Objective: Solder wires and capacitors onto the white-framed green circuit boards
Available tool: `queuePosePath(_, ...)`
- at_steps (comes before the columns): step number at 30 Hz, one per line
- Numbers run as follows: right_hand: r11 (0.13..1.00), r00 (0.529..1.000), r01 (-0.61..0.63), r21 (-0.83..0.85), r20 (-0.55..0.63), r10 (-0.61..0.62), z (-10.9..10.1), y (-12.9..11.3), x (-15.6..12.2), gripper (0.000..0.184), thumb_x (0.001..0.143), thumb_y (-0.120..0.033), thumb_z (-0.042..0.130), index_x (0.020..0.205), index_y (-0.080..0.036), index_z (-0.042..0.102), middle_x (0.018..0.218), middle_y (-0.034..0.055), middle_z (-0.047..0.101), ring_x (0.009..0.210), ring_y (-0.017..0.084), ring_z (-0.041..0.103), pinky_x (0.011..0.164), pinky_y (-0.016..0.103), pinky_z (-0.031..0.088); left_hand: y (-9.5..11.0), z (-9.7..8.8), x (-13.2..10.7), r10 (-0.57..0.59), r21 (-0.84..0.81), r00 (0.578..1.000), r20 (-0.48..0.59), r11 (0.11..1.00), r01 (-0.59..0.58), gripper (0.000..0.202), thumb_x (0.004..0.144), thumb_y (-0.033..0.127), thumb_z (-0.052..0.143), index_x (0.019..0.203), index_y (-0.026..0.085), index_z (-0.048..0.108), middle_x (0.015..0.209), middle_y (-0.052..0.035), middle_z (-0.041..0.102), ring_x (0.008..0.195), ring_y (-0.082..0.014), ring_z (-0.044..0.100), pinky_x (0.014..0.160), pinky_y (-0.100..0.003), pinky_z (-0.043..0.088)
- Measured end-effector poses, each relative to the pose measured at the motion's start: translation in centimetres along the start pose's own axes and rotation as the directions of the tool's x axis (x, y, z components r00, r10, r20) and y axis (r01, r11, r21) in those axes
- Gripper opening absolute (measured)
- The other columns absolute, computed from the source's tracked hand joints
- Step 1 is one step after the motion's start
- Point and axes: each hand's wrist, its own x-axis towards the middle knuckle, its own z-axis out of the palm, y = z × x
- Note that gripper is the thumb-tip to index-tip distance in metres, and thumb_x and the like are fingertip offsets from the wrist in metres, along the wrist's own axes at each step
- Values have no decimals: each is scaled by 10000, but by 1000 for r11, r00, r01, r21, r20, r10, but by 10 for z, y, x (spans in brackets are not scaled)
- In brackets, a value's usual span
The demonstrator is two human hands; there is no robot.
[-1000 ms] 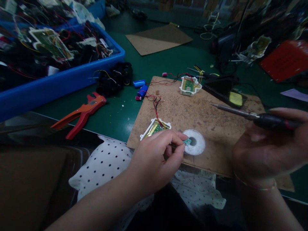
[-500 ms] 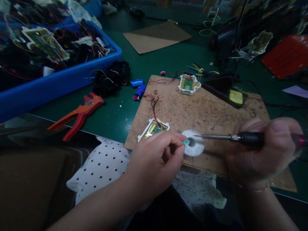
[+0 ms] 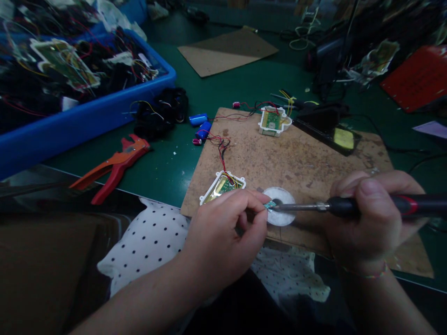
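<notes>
Between thumb and forefinger, my left hand [image 3: 232, 232] pinches a small green circuit board [image 3: 269, 204] over a white solder spool [image 3: 285, 216]. My right hand [image 3: 373, 223] is wrapped round the black handle of a soldering iron [image 3: 303, 207], whose tip reaches the small board; whether it touches is hard to tell. Just behind my left hand, partly covered by it, lies a white-cased circuit module [image 3: 221, 185] with red, black and yellow wires. A second white-cased module [image 3: 272, 122] sits farther back on the brown work board [image 3: 296, 163].
Blue cylindrical parts [image 3: 202, 130] lie at the board's left edge. Orange-handled cutters [image 3: 117, 165] rest left of it. A blue bin [image 3: 153, 83] full of wired parts stands at the back left. At the right is an iron stand with a yellow sponge [image 3: 344, 138], beyond it a red box [image 3: 419, 79].
My right hand has brought the soldering iron left and slightly down, so its tip is now at the small circuit board. My left hand has stayed almost still.
</notes>
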Motion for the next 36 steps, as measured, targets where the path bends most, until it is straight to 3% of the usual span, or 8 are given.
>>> queuePosePath(12, 1000, 998, -16, -1, 55, 16, 0, -2, 0, 218, 726, -158, 621, 574, -210, 474, 474, -65, 483, 379, 99, 418, 358, 278, 275, 0, 0, 0, 9, -10, 1000, -3, 1000, -9, 98, 844, 103, 644, 806, 193, 647, 992, -12, 758, 719, -116, 658, 513, -239, 428)
queuePosePath(19, 1000, 999, -10, 15, 53, 9, 1, 0, 1, 223, 722, -157, 626, 568, -205, 473, 469, -65, 474, 371, 96, 419, 351, 274, 265, 2, 0, 2, 3, -5, 1000, 1, 1000, -3, 99, 838, 99, 648, 800, 191, 649, 990, -10, 762, 650, -100, 631, 508, -239, 432)
queuePosePath(25, 999, 998, -30, 12, 56, 30, -1, 0, 0, 208, 715, -152, 608, 571, -206, 468, 483, -59, 488, 380, 102, 417, 352, 282, 266, 3, 0, 3, -2, -15, 1000, -4, 1000, 2, 109, 838, 98, 649, 783, 192, 644, 977, -19, 763, 738, -128, 677, 527, -237, 447)
queuePosePath(36, 1000, 997, -28, 11, 73, 27, -2, 1, 1, 209, 715, -171, 624, 564, -205, 483, 474, -58, 486, 379, 104, 429, 358, 273, 278, 4, -1, 4, -15, -15, 1000, 1, 1000, 15, 111, 834, 97, 658, 781, 194, 648, 992, 17, 756, 710, -101, 648, 598, -246, 479)
